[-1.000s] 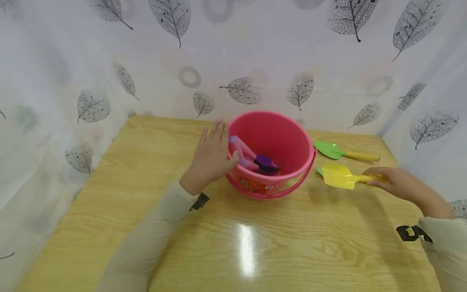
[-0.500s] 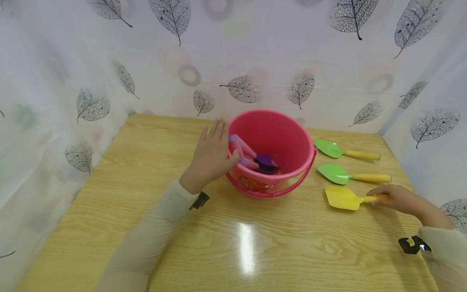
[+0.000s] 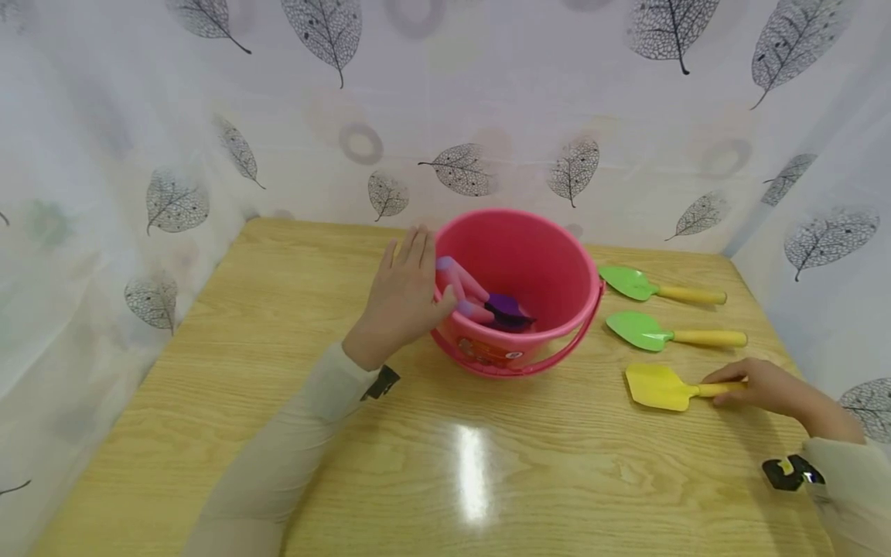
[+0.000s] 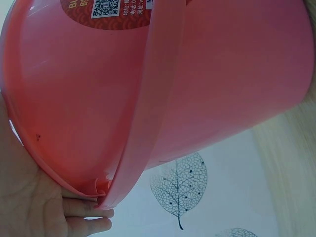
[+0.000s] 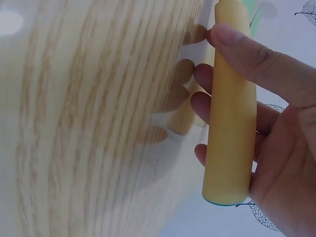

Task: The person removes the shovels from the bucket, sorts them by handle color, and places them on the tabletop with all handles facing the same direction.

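In the head view, a pink bucket (image 3: 518, 247) stands at the middle back of the table. My left hand (image 3: 399, 303) lies flat against its left side, fingers straight and pointing away; in the left wrist view this hand (image 4: 34, 202) meets the rim by the bucket's handle joint (image 4: 103, 190). At the right, my right hand (image 3: 769, 391) grips a small yellow toy shovel (image 3: 657, 387) by its handle, blade to the left, close over the table. Thumb and fingers wrap the yellow handle (image 5: 229, 113) in the right wrist view.
Two green trowels, a rear one (image 3: 629, 283) and a nearer one (image 3: 639, 331), lie beyond the yellow shovel with yellow handles rightward. Inside the bucket are a pink-lilac item (image 3: 462, 282) and a purple scoop-like piece (image 3: 506, 308). A leaf-print curtain (image 3: 487, 100) borders the wooden table (image 3: 390, 472).
My right hand has brought the yellow shovel down and toward me, off the nearer green trowel, which now shows in full. The left hand and bucket have stayed put.
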`<move>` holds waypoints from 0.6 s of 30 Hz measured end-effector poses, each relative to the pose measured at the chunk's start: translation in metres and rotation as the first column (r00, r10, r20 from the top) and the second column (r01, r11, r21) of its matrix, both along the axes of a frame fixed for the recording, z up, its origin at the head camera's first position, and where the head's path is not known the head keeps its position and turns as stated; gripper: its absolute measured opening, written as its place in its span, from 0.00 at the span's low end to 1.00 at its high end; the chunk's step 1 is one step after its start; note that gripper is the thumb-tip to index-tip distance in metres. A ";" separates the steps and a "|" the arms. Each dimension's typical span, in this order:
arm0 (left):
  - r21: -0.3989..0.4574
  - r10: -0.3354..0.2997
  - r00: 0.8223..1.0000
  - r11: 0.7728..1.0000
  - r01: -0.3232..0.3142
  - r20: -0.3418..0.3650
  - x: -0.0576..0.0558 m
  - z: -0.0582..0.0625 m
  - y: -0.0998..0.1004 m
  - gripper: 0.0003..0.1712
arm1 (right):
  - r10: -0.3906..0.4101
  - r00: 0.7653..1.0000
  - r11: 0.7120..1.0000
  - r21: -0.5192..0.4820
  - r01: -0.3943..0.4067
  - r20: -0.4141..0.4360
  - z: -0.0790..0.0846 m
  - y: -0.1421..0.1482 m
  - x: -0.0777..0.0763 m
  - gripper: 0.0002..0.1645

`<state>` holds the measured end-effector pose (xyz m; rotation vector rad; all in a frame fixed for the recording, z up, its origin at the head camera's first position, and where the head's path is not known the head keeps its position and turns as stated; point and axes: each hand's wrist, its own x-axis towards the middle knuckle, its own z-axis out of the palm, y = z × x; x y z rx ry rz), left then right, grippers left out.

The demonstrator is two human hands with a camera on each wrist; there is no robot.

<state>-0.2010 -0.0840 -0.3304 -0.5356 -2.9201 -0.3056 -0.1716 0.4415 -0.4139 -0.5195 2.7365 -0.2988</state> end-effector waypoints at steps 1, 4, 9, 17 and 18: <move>0.000 0.001 1.000 1.000 -0.001 0.002 0.000 0.000 0.000 0.44 | 0.000 1.000 1.000 0.000 0.000 0.003 0.000 0.000 -0.001 0.21; 0.002 0.004 1.000 1.000 -0.004 0.011 0.000 0.000 0.000 0.44 | 0.015 1.000 1.000 -0.005 -0.015 0.000 0.001 0.001 -0.002 0.19; -0.008 0.008 1.000 1.000 -0.008 0.010 0.000 -0.001 0.000 0.44 | 0.033 0.999 0.999 -0.010 -0.033 -0.011 0.001 0.001 -0.004 0.21; -0.009 0.008 1.000 1.000 -0.008 0.010 -0.001 -0.001 0.000 0.45 | 0.014 0.998 1.000 -0.006 -0.015 -0.062 0.008 -0.001 -0.006 0.26; -0.008 0.007 1.000 1.000 -0.007 0.012 -0.001 -0.001 0.000 0.45 | 0.004 0.998 1.000 0.001 -0.004 -0.063 0.010 -0.002 -0.006 0.26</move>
